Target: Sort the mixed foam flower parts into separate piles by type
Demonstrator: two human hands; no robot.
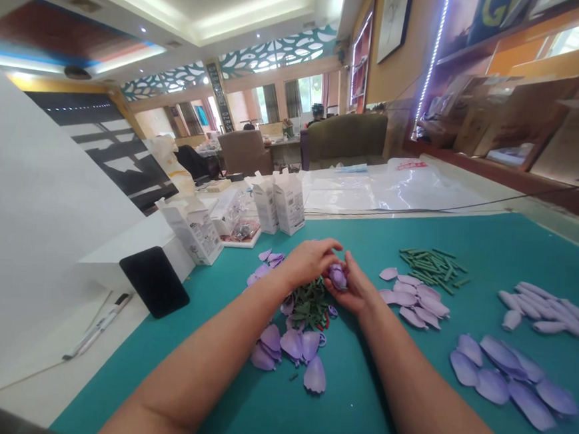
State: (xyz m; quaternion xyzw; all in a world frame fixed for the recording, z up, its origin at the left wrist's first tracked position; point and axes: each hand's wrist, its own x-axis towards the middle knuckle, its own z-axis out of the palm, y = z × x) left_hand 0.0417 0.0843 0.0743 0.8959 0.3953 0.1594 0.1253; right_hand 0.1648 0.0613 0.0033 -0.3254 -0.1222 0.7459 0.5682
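In my right hand [351, 287] rests a small purple flower head [337, 276], its petals bunched together, with my fingers curled round it. My left hand [312, 260] is just left of and above it, fingers loosely bent and spread apart; whether its lower fingers touch the flower is hard to make out. Beneath my hands lies a heap of green leaf pieces [310, 305] with some red bits. Purple petals [292, 343] are scattered around that heap, and small purple rings [322, 340] lie at its right edge.
On the green mat [274, 416] to the right lie green stems [433, 265], pale petals [416, 300], lilac tapered pieces [545, 309] and larger purple petals [510, 378]. White boxes [288, 203] stand behind. A black phone-like slab [155, 281] and pens [96, 327] are left.
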